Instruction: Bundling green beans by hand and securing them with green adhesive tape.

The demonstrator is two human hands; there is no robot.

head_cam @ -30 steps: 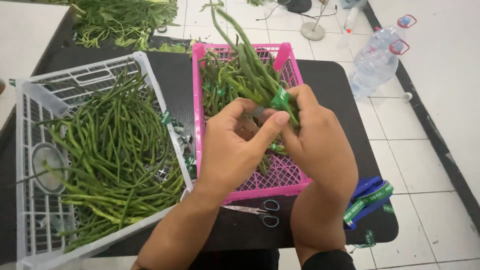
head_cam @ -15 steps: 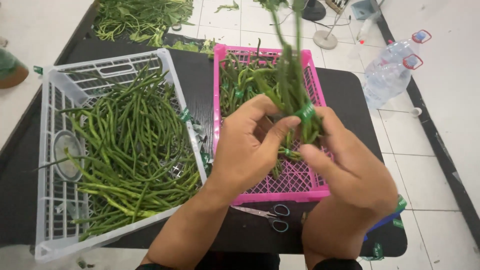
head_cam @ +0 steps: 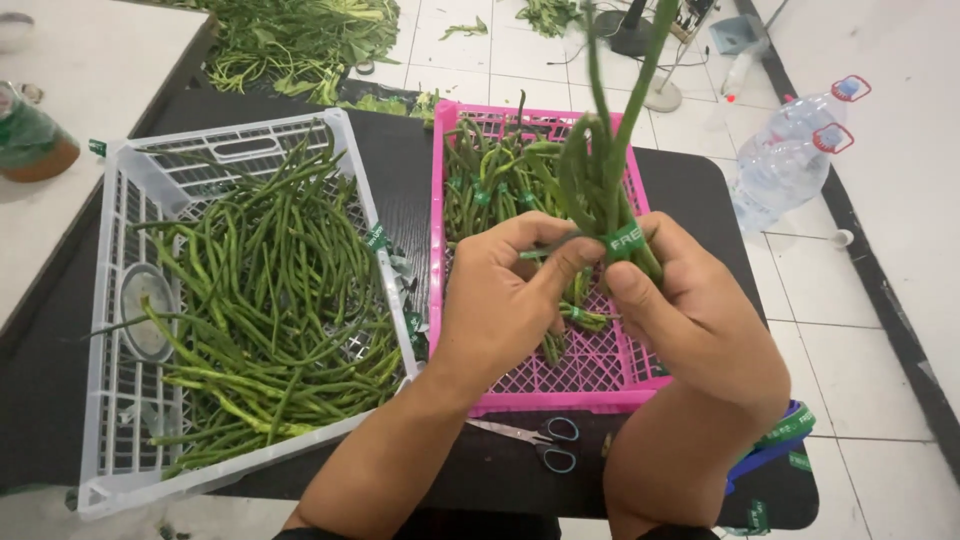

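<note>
Both my hands hold one bundle of long green beans upright over the pink basket. A green tape band wraps the bundle near its lower end. My left hand pinches the bundle at the band from the left. From the right, my right hand grips the stems at and below the band. More banded bean bundles lie in the pink basket.
A white crate of loose long beans sits at left on the black table. Scissors lie at the table's front edge. A green tape roll sits under my right forearm. Water bottles stand on the floor at right; leafy greens lie beyond.
The bean bundle has been raised and turned more upright between both hands. My view has shifted a little, with the baskets sitting lower in the frame.
</note>
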